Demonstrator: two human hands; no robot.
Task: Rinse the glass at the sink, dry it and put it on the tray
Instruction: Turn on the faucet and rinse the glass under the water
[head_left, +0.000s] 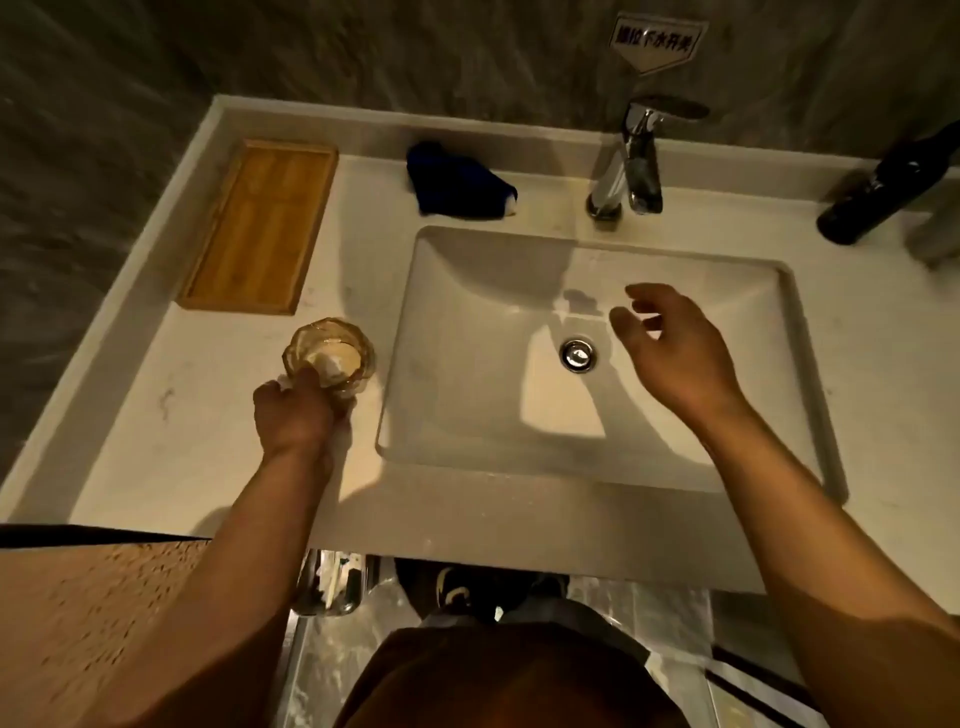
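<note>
While your left hand (293, 410) grips the glass (328, 354) on the table just left of the sink (587, 467), your right hand (670, 345) hovers open over the basin. That faceted glass looks heavy, breakable, slippery wet; wrap its sidewall, not the rim.

The place was a bathroom or washroom. A white rectangular washbasin (587, 358) with a metal drain plug (577, 355) sat sunk in a pale vanity countertop (171, 447). A chrome single-lever faucet (631, 161) stood behind the basin. The wall (363, 52) was grey, stone-patterned, and carried a small printed sign (655, 40) above the faucet. Polished floor tiles (649, 623) showed below the counter edge.
</note>
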